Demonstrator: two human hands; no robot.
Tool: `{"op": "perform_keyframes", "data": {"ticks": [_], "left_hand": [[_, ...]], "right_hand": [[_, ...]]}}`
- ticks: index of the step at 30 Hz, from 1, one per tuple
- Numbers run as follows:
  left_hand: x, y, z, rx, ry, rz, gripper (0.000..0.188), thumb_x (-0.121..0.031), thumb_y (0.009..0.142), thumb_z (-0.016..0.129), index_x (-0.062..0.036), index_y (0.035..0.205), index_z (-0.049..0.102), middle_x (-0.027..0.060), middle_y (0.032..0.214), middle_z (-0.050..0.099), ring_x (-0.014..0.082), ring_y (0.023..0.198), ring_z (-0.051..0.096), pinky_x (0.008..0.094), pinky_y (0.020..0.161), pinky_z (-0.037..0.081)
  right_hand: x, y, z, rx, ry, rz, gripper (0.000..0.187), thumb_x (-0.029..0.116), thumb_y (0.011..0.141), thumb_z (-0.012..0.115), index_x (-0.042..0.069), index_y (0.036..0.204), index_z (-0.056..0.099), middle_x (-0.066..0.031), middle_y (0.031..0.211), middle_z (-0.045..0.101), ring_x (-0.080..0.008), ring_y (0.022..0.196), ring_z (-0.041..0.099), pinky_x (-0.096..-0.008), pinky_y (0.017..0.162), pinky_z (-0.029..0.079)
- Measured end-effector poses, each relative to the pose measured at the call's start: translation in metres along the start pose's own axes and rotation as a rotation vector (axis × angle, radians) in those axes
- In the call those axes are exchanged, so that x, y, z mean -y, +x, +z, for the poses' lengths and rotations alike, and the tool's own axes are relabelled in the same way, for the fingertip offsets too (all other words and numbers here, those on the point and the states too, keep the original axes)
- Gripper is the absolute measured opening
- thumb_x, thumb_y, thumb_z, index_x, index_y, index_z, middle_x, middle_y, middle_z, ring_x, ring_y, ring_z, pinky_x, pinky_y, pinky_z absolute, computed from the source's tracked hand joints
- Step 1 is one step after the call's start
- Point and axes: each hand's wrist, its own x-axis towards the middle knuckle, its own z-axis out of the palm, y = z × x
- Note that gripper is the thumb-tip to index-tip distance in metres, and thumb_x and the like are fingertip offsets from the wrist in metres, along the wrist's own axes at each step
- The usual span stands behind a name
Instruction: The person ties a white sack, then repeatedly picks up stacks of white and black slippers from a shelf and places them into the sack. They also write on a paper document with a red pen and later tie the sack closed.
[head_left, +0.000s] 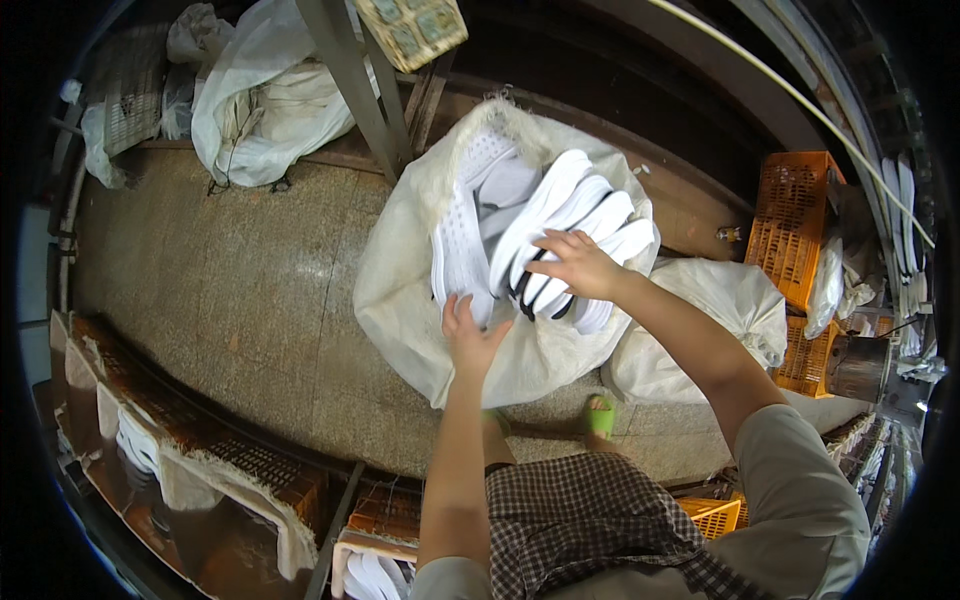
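A large white woven sack [395,290] stands wide-mouthed in front of me, filled with white shoe soles [545,215]. Some of the soles have black edges, and they lean in a slanted, overlapping row on the sack's right side. My right hand [578,265] lies on top of this row, its fingers apart and touching the soles. At the near left of the sack's mouth is my left hand [472,335], fingers and thumb spread, beside a pale dotted stack of soles [462,265]. No sole shows in its grasp.
Right of the sack sits another white sack [700,325], near stacked orange crates [790,225]. Another filled white bag [285,110] stands at the far left by a metal post [355,80]. Brown crates [240,460] line the near left. Green slippers [598,415] show below the sack.
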Motion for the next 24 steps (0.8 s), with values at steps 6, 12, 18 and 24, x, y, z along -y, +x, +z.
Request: {"op": "perform_keyframes", "data": {"ticks": [6,12,18,24], "left_hand": [[0.057,0.019,-0.018,0.362,-0.118,-0.035,0.067,-0.032,0.07,0.076,-0.0025,0.123,0.047,0.0262,0.139,0.036,0.0456,0.125,0.037,0.0485,0.099,0.037],[0.074,-0.005,-0.009,0.389,0.215,-0.049,0.056,-0.029,0.075,0.071,-0.0035,0.121,0.052,0.0232,0.136,0.042,0.0425,0.121,0.044,0.0485,0.098,0.039],[0.077,-0.089,-0.062,0.485,0.149,-0.357,0.046,-0.027,0.083,0.066,-0.0021,0.12,0.053,0.0224,0.121,0.052,0.0362,0.111,0.051,0.0446,0.093,0.042],[0.056,-0.176,-0.188,0.618,0.188,-0.838,0.046,-0.03,0.089,0.057,0.0011,0.124,0.053,0.0231,0.125,0.053,0.0362,0.111,0.054,0.043,0.091,0.046]], "right_hand": [[0.023,-0.01,-0.011,0.2,-0.031,0.093,0.071,0.013,0.063,0.076,0.028,0.127,0.052,-0.012,0.141,0.032,-0.0345,0.135,0.025,-0.0534,0.104,0.031],[0.03,-0.012,-0.002,0.095,-0.174,0.382,0.099,0.032,0.054,0.084,0.028,0.139,0.034,-0.0111,0.143,0.028,-0.0359,0.136,0.022,-0.0621,0.102,0.028],[0.035,-0.015,-0.015,0.268,-0.044,0.389,0.092,0.03,0.067,0.078,0.031,0.143,0.027,-0.0107,0.149,0.021,-0.035,0.138,0.019,-0.0649,0.102,0.027],[0.063,-0.05,-0.07,0.275,0.084,0.437,0.092,0.029,0.068,0.076,0.026,0.144,0.026,-0.0127,0.15,0.018,-0.0357,0.138,0.018,-0.0617,0.106,0.023]]}}
